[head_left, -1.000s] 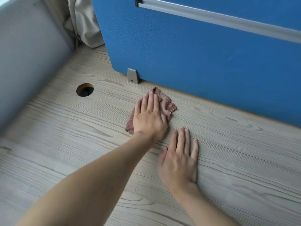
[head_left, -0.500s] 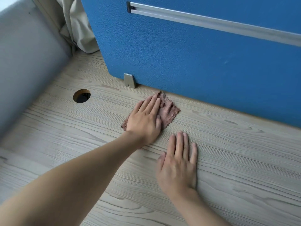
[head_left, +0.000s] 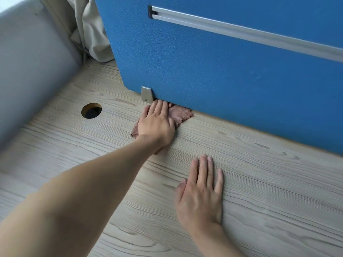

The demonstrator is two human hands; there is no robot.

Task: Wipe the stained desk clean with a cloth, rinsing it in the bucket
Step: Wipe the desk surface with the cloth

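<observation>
Pressed by the flat, open left hand [head_left: 157, 124], the cloth [head_left: 181, 114] could be snagged on the bracket [head_left: 146, 94] or wedged under the partition [head_left: 222, 71].

Blue fabric partition panel [head_left: 222, 62] stood upright across the back, with an aluminium rail [head_left: 241, 32] running along its face. Small metal bracket [head_left: 146, 94] sat at its lower left corner. Beige curtain [head_left: 89, 28] was bunched behind it, grey side panel [head_left: 31, 62] at left.
</observation>
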